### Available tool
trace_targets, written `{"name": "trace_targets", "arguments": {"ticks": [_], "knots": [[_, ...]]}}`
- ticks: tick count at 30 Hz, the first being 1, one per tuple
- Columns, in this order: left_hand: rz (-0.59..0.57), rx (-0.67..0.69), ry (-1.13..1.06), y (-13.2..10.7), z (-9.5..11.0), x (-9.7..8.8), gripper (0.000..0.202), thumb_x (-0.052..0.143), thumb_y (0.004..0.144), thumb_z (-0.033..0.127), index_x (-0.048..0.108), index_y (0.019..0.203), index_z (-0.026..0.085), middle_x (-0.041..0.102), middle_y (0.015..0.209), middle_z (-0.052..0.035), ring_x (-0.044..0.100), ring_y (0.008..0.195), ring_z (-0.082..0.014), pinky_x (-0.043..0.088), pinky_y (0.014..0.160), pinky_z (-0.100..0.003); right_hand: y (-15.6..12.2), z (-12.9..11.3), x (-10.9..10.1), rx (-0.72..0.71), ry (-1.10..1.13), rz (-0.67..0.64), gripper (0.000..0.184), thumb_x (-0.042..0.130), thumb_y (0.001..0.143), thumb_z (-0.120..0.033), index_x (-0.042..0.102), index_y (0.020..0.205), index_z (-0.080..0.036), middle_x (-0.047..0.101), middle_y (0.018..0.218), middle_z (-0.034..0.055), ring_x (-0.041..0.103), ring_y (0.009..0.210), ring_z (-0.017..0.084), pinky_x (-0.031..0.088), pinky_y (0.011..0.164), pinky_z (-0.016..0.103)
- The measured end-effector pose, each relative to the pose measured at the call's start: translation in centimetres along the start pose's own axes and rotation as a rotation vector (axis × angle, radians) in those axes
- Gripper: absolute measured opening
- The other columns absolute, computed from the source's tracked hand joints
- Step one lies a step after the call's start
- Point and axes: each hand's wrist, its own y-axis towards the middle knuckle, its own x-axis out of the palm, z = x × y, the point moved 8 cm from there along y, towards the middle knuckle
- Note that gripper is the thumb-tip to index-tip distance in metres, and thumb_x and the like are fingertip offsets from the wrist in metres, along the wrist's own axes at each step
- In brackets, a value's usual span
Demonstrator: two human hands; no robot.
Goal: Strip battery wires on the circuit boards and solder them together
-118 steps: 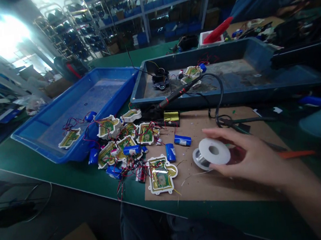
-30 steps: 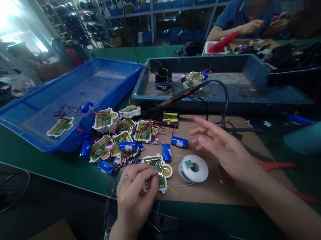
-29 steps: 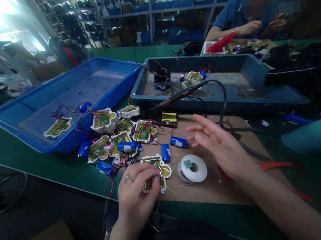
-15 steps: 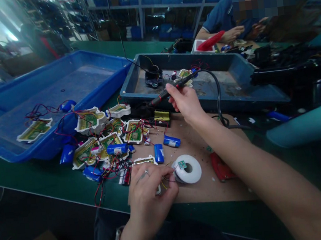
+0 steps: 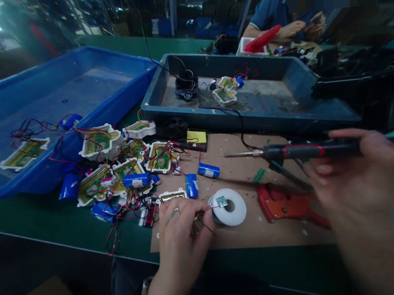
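My left hand point(image 5: 186, 226) is closed in a pinch on a thin wire point(image 5: 214, 206), which runs to a small green circuit board point(image 5: 221, 201) resting on a white spool point(image 5: 238, 211). My right hand point(image 5: 358, 173), somewhat blurred, grips a soldering iron point(image 5: 303, 149) by its black and red handle. The iron's metal tip points left, above the brown board point(image 5: 241, 236), apart from the spool. Red-handled pliers or cutters point(image 5: 280, 206) lie under the iron. Beside my left hand sits a white casing point(image 5: 172, 195), partly hidden by it.
Wired white casings point(image 5: 163, 156) and blue cylindrical cells point(image 5: 137, 180) crowd the left of the board. Behind stand a blue tray point(image 5: 109, 114) and a grey-blue tray point(image 5: 267, 114). Green board pieces point(image 5: 259, 174) lie near the cutters. A co-worker's hands point(image 5: 293, 29) are across the table.
My right hand has brought the soldering iron from beside the grey-blue tray to the right and nearer to me. My left hand keeps its pinch by the spool. The view has shifted slightly.
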Motion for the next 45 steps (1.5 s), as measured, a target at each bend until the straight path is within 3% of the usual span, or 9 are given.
{"name": "trace_targets", "arguments": {"ticks": [3,6,15,26,38,45], "knots": [[0.009,-0.022,-0.032,-0.1,-0.2,0.1,0.010,0.057,0.083,0.012,0.059,0.081,0.022,0.067,0.075,0.0015,0.060,0.074,-0.0171,0.040,0.071,-0.033,-1.4,0.8,-3.3,-0.034,-0.032,0.128,0.016,0.071,0.055,-0.041,0.060,0.052,-0.029,0.040,0.050,0.0002,0.038,0.039,0.014,0.020,0.033,0.029],[0.018,-0.055,-0.054,0.0,-0.5,0.0,0.010,0.058,0.081,0.013,0.060,0.077,0.023,0.067,0.071,0.0018,0.060,0.070,-0.0169,0.042,0.068,-0.033,-2.1,1.1,-4.5,-0.109,-0.059,0.184,0.020,0.065,0.060,-0.041,0.054,0.047,-0.031,0.032,0.048,0.0007,0.032,0.037,0.015,0.017,0.032,0.030],[0.024,-0.087,-0.047,0.1,-0.6,-0.1,0.010,0.061,0.078,0.013,0.062,0.074,0.023,0.067,0.068,0.0027,0.060,0.068,-0.0164,0.043,0.066,-0.034,-3.3,1.9,-3.0,-0.049,-0.097,0.205,0.019,0.057,0.067,-0.028,0.053,0.048,-0.030,0.030,0.054,0.0018,0.030,0.035,0.015,0.015,0.028,0.031],[0.077,-0.072,-0.027,0.2,-0.2,-0.2,0.010,0.062,0.077,0.013,0.062,0.073,0.021,0.065,0.066,0.0025,0.060,0.065,-0.0153,0.044,0.065,-0.033,-3.7,1.8,-2.7,-0.050,-0.115,0.227,0.019,0.056,0.067,-0.026,0.052,0.049,-0.029,0.030,0.057,0.0020,0.030,0.036,0.014,0.015,0.025,0.030],[0.104,-0.047,-0.004,0.2,0.1,-0.4,0.011,0.064,0.074,0.010,0.062,0.071,0.020,0.065,0.065,0.0025,0.059,0.064,-0.0151,0.044,0.064,-0.033,-3.3,1.4,-2.6,-0.188,-0.033,0.261,0.008,0.052,0.053,-0.028,0.053,0.045,-0.027,0.035,0.046,-0.0034,0.029,0.028,0.010,0.011,0.015,0.024],[0.105,-0.044,0.004,0.2,0.2,-0.4,0.011,0.062,0.075,0.010,0.061,0.072,0.021,0.065,0.065,0.0025,0.059,0.064,-0.0151,0.044,0.064,-0.033,-3.5,1.3,-2.4,-0.178,-0.029,0.262,0.009,0.052,0.052,-0.030,0.054,0.045,-0.026,0.038,0.043,-0.0045,0.030,0.027,0.009,0.013,0.015,0.023]]}}
